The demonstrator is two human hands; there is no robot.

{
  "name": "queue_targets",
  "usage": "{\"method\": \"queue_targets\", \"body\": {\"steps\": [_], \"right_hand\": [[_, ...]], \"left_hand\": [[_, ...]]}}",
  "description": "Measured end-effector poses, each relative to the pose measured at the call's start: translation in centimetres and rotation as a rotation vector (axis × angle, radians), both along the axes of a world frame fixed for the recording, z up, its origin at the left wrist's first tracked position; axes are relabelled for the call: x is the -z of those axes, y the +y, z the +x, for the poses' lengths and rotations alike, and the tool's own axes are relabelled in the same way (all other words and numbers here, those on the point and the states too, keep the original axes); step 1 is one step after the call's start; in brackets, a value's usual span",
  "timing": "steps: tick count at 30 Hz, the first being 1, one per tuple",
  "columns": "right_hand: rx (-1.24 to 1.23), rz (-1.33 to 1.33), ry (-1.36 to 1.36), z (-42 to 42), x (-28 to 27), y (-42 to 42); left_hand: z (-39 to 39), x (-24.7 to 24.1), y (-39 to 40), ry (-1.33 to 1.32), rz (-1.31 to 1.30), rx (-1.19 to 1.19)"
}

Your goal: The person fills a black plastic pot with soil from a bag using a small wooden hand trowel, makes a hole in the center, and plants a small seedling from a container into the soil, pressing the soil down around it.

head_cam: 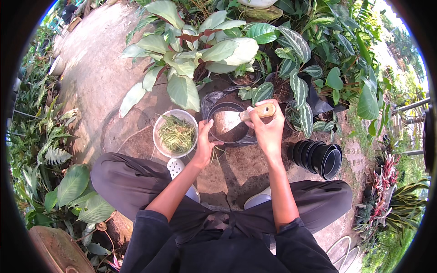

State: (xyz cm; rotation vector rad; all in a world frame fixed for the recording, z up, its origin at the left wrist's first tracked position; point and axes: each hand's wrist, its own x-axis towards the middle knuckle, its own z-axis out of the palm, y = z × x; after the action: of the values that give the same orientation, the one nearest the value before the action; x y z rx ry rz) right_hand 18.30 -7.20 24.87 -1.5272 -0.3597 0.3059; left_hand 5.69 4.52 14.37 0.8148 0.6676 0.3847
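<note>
A small black plastic pot [228, 104] stands before me with dark soil [235, 134] inside. My left hand [204, 145] grips its left side, thumb up at the rim and fingers lower down. In my right hand [268, 128] is a putty knife [227, 121], held by its wooden handle. Its broad, soil-smeared blade points left over the mouth of the pot; whether it touches the soil I cannot tell. Behind and around the pot lies an opened black plastic bag [210, 99] with soil in it. Some thin green leaves stick out below my left hand.
To the left, a white tub [155, 133] holds narrow green cuttings [176, 134]. Several nested black pots [314, 157] lie on their side at the right. Broad-leaved potted plants [191, 58] and striped-leaf plants [298, 88] crowd the far side. My white shoes [175, 167] rest on the concrete.
</note>
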Motion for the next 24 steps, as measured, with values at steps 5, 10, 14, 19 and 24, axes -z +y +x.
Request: {"method": "queue_targets", "body": {"steps": [5, 10, 14, 19, 24], "right_hand": [[0.039, -0.025, -0.046, 0.5, 1.4, 0.2], [-0.005, -0.046, -0.162, 1.4, 1.5, -0.2], [-0.001, 0.244, -0.042, 1.8, -1.0, -0.7], [0.01, 0.146, -0.12, 2.6, -2.8, -1.9], [-0.166, 0.032, -0.169, 2.1, -3.1, -1.6]], "left_hand": [[0.0, -0.1, 0.2, -0.012, -0.008, 0.01], [0.1, -0.8, 0.0, 0.038, -0.003, -0.002], [0.3, -0.7, 0.3, 0.025, 0.033, 0.03], [0.2, -0.1, 0.5, 0.008, 0.023, 0.063], [0.5, 0.6, -0.1, 0.043, 0.039, 0.101]]}}
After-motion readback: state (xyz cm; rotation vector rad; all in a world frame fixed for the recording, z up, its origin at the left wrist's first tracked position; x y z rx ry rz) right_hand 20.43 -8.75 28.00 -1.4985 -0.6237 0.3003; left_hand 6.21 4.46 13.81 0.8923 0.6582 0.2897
